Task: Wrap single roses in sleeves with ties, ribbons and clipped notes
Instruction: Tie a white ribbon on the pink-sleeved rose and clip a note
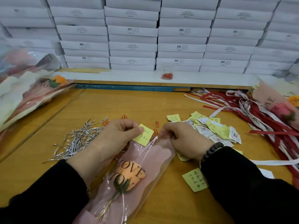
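An orange rose (131,173) lies in a pink and clear sleeve (150,160) printed "LOVE YOU", its stem bound with a shiny tie (105,210). My left hand (116,135) pinches a yellow handwritten note (143,135) against the sleeve's top edge. My right hand (179,139) grips the sleeve's clear upper rim beside the note. Orange paper clips (156,125) lie just beyond the note.
Silver twist ties (79,139) are heaped at the left, with yellow notes and round stickers (215,128) at the right. Red and white ribbons (258,113) spread far right. Wrapped roses (32,94) lie at both sides. A clip jar (167,71) stands before stacked white boxes (132,38).
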Motion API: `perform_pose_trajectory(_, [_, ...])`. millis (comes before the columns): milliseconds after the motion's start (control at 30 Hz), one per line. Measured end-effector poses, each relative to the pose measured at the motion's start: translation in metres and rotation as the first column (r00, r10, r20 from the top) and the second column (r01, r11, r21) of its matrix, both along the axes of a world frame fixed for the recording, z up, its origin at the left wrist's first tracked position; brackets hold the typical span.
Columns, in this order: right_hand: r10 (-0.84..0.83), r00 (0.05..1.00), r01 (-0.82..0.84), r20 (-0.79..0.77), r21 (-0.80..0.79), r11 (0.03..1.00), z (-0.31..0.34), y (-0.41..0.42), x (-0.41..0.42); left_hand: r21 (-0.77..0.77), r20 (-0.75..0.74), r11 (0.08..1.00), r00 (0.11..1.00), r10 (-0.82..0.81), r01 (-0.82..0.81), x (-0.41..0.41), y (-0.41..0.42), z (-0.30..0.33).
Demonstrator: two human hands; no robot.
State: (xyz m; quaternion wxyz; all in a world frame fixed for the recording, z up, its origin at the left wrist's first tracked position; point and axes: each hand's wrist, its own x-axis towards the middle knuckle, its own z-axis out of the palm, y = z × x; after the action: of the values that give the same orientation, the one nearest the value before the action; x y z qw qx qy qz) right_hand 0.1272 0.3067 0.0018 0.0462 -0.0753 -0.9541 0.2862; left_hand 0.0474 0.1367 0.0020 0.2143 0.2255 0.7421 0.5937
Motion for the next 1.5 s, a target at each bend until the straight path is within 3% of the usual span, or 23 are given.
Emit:
perform_pose_trajectory(100, [-0.107,0.986,0.074,-0.125,-0.244,0.967,0.004,0.001,0.002,0.001,-0.009,1.000,1.000,-0.008,0.008,-0.001,0.001,-0.002])
perform_pose_trajectory(233, [-0.200,0.957,0.028,-0.212,-0.616,0.787,0.011,0.001,0.004,-0.003,-0.015,1.000,1.000,-0.020,0.020,-0.002,0.002,-0.003])
perform_pose_trajectory(467, [-0.208,0.947,-0.088,-0.245,-0.820,0.565,0.009,-0.004,0.000,0.040,0.002,0.999,1.000,-0.031,0.031,0.002,0.005,-0.003])
perform_pose_trajectory(933, [-0.160,0.957,-0.139,-0.243,-0.865,0.482,0.006,-0.011,0.000,0.054,-0.030,0.997,0.998,-0.057,0.059,0.006,0.008,-0.003])
perform_pose_trajectory(1033, [-0.155,0.958,-0.135,-0.243,-0.852,0.506,0.006,-0.011,0.000,0.050,-0.026,0.997,0.998,-0.056,0.058,0.005,0.007,-0.004])
perform_pose_trajectory(1200, [-0.160,0.946,-0.107,-0.281,-0.739,0.665,0.005,-0.011,0.000,0.044,-0.013,0.997,0.998,-0.061,0.062,0.004,0.008,-0.004])
perform_pose_trajectory(1500, [-0.138,0.951,-0.125,-0.275,-0.754,0.644,0.003,-0.011,0.000,0.083,0.008,0.995,0.998,-0.056,0.055,0.005,0.009,-0.005])
